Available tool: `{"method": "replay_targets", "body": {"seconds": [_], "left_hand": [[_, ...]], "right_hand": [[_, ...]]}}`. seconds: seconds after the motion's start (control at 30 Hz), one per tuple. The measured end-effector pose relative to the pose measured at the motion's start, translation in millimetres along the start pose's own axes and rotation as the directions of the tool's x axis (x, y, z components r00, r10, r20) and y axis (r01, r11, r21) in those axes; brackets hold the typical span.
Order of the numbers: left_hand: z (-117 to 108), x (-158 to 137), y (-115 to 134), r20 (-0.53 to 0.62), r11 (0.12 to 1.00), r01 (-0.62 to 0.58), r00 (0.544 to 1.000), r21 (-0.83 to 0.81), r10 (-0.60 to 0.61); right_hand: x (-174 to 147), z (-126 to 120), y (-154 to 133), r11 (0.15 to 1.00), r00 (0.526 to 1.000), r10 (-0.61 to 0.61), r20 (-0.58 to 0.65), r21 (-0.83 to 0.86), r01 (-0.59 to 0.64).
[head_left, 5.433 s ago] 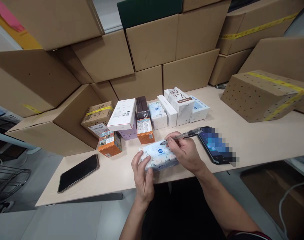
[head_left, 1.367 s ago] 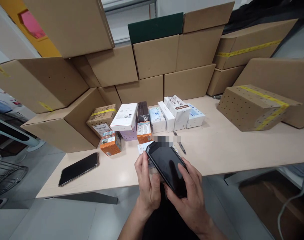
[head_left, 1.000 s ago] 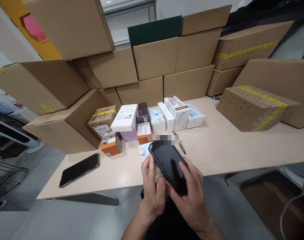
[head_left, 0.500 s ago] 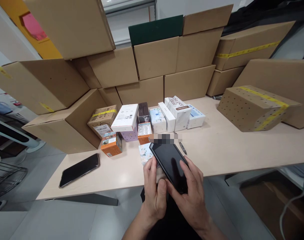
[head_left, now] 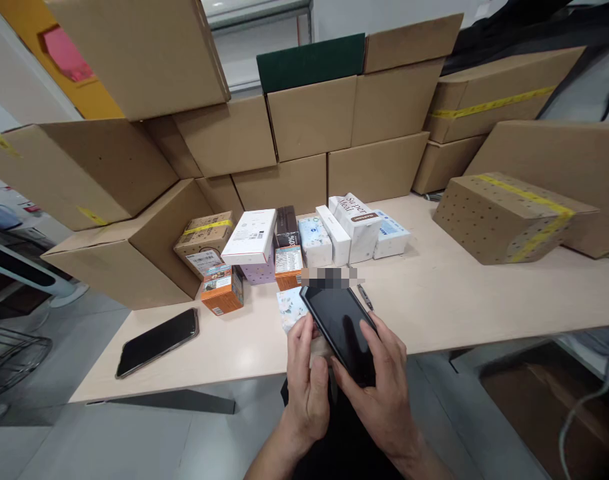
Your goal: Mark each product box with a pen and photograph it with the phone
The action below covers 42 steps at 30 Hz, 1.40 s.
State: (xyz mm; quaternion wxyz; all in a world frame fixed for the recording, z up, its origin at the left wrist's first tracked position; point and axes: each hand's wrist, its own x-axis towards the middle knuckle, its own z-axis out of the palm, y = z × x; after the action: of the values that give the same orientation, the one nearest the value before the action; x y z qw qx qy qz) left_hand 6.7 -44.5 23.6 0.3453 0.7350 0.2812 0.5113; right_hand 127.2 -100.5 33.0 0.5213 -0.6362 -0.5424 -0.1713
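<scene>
A black smartphone (head_left: 340, 331) is held tilted above the table's front edge, its dark screen facing up; its top end is blurred out. My right hand (head_left: 384, 393) grips its lower right part, with fingers over the screen's edge and the thumb at the lower left corner. On the left edge, my left hand (head_left: 307, 380) is closed with fingertips against the phone. Between the hands, below the phone, shows a small pale beige thing (head_left: 320, 348) I cannot make out. A white floral packet (head_left: 290, 308) lies on the table just behind, partly hidden.
Another phone (head_left: 158, 343) lies at the table's left. Orange boxes (head_left: 223, 291) and several small cartons, among them a white box (head_left: 250, 237), stand behind. A pen (head_left: 365, 297) lies right of the phone. Large cardboard boxes (head_left: 311, 117) wall the back; a dotted box (head_left: 504, 220) sits right.
My left thumb has shifted slightly and looks straighter. The phone and my right hand keep their place; the view has moved very slightly.
</scene>
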Motion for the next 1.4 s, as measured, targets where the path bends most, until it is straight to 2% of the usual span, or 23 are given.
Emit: {"method": "replay_targets", "body": {"seconds": [0.5,0.77,1.07,1.23,1.4], "left_hand": [[0.5,3.3,1.3,0.02,0.999,0.025,0.999,0.025,-0.026],[2.3,4.2,0.5,-0.019,0.999,0.033,0.999,0.01,-0.033],[-1.0,7.7,6.1,-0.008,0.999,0.029,1.0,0.046,-0.028],[-3.4,9.1,7.5,-0.002,0.992,-0.039,0.999,0.122,0.04],[-16.5,15.1,-2.2,-0.143,0.922,-0.163,0.964,0.352,0.225]], "right_hand": [[0.6,0.8,1.4,1.0,1.0,0.002,-0.018,-0.018,-0.002],[1.0,0.0,0.2,1.0,1.0,0.002,-0.015,-0.008,-0.002],[1.1,1.7,1.9,1.0,1.0,0.005,-0.009,-0.002,-0.005],[4.1,0.3,3.7,1.0,1.0,0.007,-0.004,0.027,-0.007],[12.6,-7.9,17.7,1.0,0.998,0.023,-0.05,-0.018,-0.024]]}}
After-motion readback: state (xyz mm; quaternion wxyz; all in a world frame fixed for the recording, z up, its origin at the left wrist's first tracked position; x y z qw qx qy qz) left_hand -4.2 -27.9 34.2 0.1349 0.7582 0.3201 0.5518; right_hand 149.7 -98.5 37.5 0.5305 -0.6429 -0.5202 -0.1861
